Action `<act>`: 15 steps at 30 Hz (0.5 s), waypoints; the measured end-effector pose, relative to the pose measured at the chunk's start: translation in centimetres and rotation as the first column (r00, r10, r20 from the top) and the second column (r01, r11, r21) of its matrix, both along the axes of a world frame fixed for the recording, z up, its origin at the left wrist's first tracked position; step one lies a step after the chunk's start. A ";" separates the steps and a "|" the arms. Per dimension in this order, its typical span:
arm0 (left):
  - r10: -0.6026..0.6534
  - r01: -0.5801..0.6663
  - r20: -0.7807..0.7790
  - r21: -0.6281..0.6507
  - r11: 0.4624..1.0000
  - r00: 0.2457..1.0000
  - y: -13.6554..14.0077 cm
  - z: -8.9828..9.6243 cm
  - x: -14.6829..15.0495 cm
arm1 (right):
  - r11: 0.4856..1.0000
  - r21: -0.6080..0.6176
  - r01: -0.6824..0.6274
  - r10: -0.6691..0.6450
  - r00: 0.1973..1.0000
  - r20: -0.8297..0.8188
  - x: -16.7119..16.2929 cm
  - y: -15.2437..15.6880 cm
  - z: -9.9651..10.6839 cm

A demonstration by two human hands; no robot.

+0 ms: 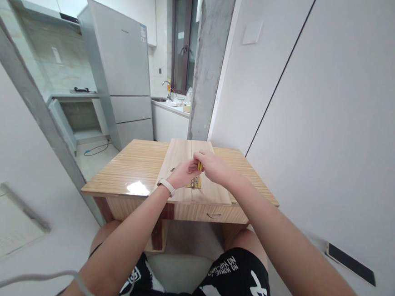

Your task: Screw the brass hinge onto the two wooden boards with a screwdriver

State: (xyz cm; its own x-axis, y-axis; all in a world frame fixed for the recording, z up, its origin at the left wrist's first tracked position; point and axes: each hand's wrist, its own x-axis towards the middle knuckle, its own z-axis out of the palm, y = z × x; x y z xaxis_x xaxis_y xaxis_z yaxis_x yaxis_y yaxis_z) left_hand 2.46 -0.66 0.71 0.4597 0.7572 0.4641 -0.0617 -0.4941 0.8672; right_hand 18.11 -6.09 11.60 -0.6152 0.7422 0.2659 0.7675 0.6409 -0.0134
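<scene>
Two pale wooden boards (174, 164) lie side by side with a seam between them. A brass-coloured hinge (196, 182) lies across that seam, partly covered by my fingers. Above the hinge, my right hand (213, 166) is closed from above on what looks like a screwdriver (200, 166); just its yellow-and-black handle shows, and its tip is hidden. My left hand (183, 172), with a pale band on the wrist, has its fingers pinched together right beside the handle, low over the hinge. What those fingers hold is too small to make out. A small dark piece (173, 169) lies on the left board.
The boards rest on a striped wooden desk (123, 169) whose drawer (195, 212) faces my knees. A white wall (322, 130) stands close on the right. Beyond the desk are a fridge (122, 60) and a sink counter (169, 118). A grey cable (54, 273) runs by my left arm.
</scene>
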 end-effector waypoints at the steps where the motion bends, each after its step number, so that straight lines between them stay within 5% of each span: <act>1: 0.044 -0.044 -0.021 0.017 0.999 0.999 -0.2 0.1 0.0 | 1.000 -0.008 0.000 0.000 0.999 -0.036 0.1 -0.1 0.0; 6: 0.376 -0.348 -0.130 0.195 0.917 0.917 -1.4 0.7 0.5 | 0.966 0.061 0.252 -0.248 0.966 -0.068 -0.6 -1.0 0.2; 9: 0.444 -0.405 -0.174 0.218 0.888 0.879 -1.4 0.6 1.3 | 0.904 0.082 0.420 -0.424 0.905 0.040 -1.6 -1.2 0.1; 15: 0.448 -0.400 -0.193 0.243 0.884 0.873 -1.0 0.5 1.3 | 0.920 0.171 0.352 -0.375 0.918 0.130 -2.3 -1.3 -0.9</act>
State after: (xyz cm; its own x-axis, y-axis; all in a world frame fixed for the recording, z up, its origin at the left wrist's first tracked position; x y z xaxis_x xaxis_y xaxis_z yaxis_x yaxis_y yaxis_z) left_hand 3.74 -1.66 1.22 0.2283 0.8127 0.5362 0.3859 -0.5811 0.7165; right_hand 15.83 -7.43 10.74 -0.3524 0.8842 0.3066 0.9324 0.3038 0.1958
